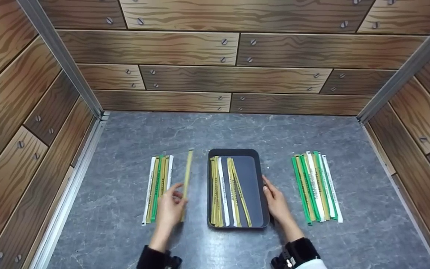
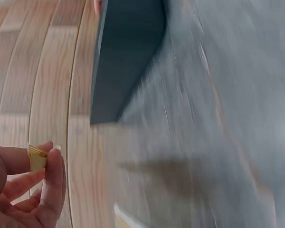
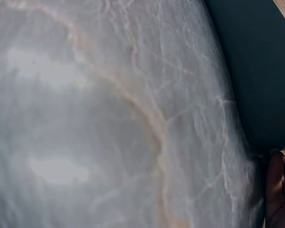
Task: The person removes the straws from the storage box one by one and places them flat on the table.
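My left hand pinches a long thin gold stick packet, like a paper-wrapped straw, between thumb and fingers. It stands raised at a slant just left of the dark grey tray. In the left wrist view, the end of the gold stick packet shows between the fingertips. My right hand holds the tray's right side, the thumb at the rim; only part of that hand shows in the right wrist view. Inside the tray lie several gold packets and white packets, side by side, some crossing.
Left of the tray lies a row of white, gold and green packets, partly behind my left hand. Another such row is at the right. Wood-patterned walls enclose the grey marbled surface at the back and sides.
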The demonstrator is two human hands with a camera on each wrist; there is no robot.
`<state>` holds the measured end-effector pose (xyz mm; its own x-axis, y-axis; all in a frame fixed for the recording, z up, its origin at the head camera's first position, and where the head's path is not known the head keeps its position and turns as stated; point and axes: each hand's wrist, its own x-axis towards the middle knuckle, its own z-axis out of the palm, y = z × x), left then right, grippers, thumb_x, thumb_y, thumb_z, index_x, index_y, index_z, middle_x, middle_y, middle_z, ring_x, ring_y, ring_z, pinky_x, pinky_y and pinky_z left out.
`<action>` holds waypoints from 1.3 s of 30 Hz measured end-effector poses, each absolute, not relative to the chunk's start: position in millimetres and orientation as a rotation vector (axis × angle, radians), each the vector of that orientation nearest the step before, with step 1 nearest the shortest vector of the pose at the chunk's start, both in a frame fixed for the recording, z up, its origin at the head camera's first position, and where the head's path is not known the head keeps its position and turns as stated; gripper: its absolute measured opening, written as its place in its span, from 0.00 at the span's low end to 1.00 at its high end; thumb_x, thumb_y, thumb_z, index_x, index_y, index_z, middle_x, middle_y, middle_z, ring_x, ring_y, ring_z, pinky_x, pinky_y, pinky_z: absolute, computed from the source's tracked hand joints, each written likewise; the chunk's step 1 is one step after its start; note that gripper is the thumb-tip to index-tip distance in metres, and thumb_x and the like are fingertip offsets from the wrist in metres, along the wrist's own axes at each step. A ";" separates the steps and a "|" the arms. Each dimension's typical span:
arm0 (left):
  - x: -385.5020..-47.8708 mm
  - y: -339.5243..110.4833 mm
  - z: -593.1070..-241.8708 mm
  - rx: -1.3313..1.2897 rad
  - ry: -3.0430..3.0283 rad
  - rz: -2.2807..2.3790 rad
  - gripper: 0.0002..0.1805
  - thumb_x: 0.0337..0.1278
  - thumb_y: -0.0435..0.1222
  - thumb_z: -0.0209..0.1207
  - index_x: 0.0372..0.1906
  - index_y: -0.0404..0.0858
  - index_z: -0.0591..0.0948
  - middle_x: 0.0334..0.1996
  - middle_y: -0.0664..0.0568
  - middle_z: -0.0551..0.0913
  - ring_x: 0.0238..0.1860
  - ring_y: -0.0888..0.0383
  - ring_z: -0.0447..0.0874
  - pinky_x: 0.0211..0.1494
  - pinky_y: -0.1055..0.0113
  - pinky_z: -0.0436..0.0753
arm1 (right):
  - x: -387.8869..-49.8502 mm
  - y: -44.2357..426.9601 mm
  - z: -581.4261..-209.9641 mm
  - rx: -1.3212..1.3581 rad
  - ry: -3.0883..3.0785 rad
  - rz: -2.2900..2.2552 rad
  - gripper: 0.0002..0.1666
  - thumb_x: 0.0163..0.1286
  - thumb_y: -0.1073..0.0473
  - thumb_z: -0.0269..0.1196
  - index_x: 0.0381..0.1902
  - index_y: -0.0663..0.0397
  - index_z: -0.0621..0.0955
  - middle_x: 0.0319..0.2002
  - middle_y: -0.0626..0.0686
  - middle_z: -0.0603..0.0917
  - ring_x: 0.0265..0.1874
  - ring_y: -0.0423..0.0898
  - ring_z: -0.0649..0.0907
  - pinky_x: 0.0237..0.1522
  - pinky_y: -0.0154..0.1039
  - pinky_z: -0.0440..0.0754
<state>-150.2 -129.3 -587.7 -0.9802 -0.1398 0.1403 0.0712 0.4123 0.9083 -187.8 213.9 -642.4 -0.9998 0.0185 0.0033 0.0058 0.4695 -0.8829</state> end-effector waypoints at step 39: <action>-133.9 -59.4 -579.5 -0.275 -2.665 -1.361 0.25 0.53 0.24 0.64 0.58 0.24 0.75 0.43 0.34 0.82 0.27 0.55 0.81 0.31 0.69 0.83 | -187.8 214.6 -643.5 -0.012 -2.672 1.626 0.27 0.78 0.59 0.51 0.73 0.54 0.67 0.68 0.64 0.68 0.67 0.61 0.67 0.67 0.57 0.63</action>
<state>-133.9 -59.4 -579.5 -0.9740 0.0996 0.2034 0.2232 0.5749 0.7872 -187.8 214.6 -643.5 -0.9999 0.0138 0.0082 -0.0009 0.4595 -0.8882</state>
